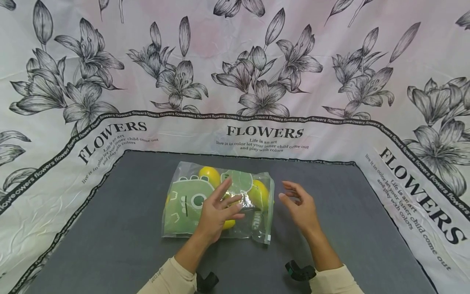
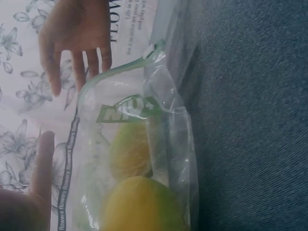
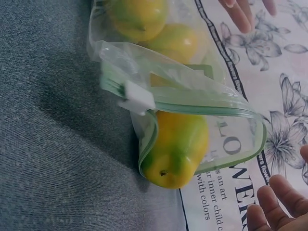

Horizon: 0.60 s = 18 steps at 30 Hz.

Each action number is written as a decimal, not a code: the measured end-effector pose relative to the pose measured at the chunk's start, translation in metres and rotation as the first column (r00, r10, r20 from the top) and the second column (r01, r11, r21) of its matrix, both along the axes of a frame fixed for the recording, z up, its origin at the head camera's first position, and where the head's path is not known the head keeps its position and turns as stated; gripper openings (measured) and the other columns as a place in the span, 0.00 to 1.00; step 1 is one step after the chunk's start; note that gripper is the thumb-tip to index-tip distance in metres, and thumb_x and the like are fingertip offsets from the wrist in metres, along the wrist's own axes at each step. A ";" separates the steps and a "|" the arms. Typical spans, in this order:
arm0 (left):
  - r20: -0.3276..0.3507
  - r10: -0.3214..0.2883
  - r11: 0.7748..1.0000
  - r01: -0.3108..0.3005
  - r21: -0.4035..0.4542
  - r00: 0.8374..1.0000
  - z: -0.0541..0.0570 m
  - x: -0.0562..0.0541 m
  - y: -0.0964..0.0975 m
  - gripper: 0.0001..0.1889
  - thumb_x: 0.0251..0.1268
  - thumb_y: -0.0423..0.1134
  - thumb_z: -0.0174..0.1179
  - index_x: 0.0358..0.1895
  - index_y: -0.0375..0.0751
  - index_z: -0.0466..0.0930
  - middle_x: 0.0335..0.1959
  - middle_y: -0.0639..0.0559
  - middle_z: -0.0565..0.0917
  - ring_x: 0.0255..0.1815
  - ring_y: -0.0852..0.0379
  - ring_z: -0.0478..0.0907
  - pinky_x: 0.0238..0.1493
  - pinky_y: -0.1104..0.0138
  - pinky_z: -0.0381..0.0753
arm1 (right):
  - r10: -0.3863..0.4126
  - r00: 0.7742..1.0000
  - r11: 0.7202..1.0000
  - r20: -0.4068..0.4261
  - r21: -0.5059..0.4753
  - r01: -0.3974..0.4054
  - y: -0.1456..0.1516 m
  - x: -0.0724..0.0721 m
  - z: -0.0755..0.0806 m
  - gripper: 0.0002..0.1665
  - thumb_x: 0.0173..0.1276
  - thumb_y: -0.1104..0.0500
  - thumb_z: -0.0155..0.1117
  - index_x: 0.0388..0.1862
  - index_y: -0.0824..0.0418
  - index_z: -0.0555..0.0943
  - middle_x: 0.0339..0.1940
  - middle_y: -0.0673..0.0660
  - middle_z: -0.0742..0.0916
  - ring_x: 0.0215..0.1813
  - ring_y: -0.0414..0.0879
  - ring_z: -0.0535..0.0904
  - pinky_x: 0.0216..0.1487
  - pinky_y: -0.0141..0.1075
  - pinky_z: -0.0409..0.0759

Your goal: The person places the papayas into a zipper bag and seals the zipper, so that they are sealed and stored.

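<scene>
A clear zip bag [image 1: 183,212] with a green cartoon print lies flat on the grey table, and several yellow-green mangoes show through it. One mango [image 3: 175,149] sits right at the bag's gaping mouth in the right wrist view, beside the white slider [image 3: 139,97]. My left hand [image 1: 214,214] is over the middle of the bag with its fingers spread, holding nothing. To the right of the bag's mouth is my right hand [image 1: 302,208], fingers loosely bent and apart from the bag, also holding nothing.
The table [image 1: 121,212] has a dark grey cloth surface. Behind it and along both sides runs a white cloth [image 1: 183,134] printed with flowers and lettering. Black camera mounts [image 1: 301,271] are strapped at both wrists.
</scene>
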<state>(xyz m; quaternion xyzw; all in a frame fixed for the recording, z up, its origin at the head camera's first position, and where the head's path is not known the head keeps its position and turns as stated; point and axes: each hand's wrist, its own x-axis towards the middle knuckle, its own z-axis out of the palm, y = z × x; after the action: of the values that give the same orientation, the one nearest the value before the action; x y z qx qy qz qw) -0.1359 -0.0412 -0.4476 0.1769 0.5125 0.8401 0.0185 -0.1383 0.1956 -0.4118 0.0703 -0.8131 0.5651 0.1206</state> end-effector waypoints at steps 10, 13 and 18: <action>0.045 -0.014 1.000 0.014 0.005 0.999 -0.007 0.006 0.003 0.44 0.56 0.23 0.63 0.76 0.34 0.50 0.76 0.39 0.50 0.63 0.31 0.66 0.40 0.50 0.83 | 0.008 1.000 1.000 0.018 0.006 -0.008 0.011 -0.009 -0.027 0.23 0.68 0.61 0.64 0.61 0.63 0.76 0.58 0.63 0.78 0.56 0.61 0.74 0.52 0.52 0.70; 0.059 -0.012 1.000 0.012 0.013 0.998 -0.010 0.009 0.005 0.44 0.56 0.21 0.62 0.76 0.34 0.49 0.76 0.38 0.50 0.62 0.31 0.66 0.40 0.49 0.82 | 0.004 1.000 1.000 0.023 0.014 -0.004 0.015 -0.012 -0.042 0.23 0.67 0.58 0.65 0.61 0.59 0.77 0.58 0.60 0.79 0.55 0.58 0.75 0.52 0.51 0.71; 0.081 -0.023 0.999 0.020 0.028 0.996 -0.017 0.013 0.008 0.44 0.56 0.21 0.60 0.75 0.32 0.48 0.75 0.36 0.50 0.62 0.28 0.65 0.39 0.51 0.83 | -0.003 0.999 0.999 0.040 0.042 0.001 0.013 -0.006 -0.042 0.24 0.68 0.59 0.64 0.62 0.61 0.76 0.58 0.63 0.79 0.55 0.59 0.75 0.51 0.53 0.72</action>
<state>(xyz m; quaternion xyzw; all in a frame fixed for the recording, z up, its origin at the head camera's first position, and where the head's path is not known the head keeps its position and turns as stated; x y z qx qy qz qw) -0.1226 -0.0331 -0.4642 0.1483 0.4979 0.8532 0.0460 -0.1441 0.2083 -0.4536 0.0607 -0.8270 0.5492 0.1034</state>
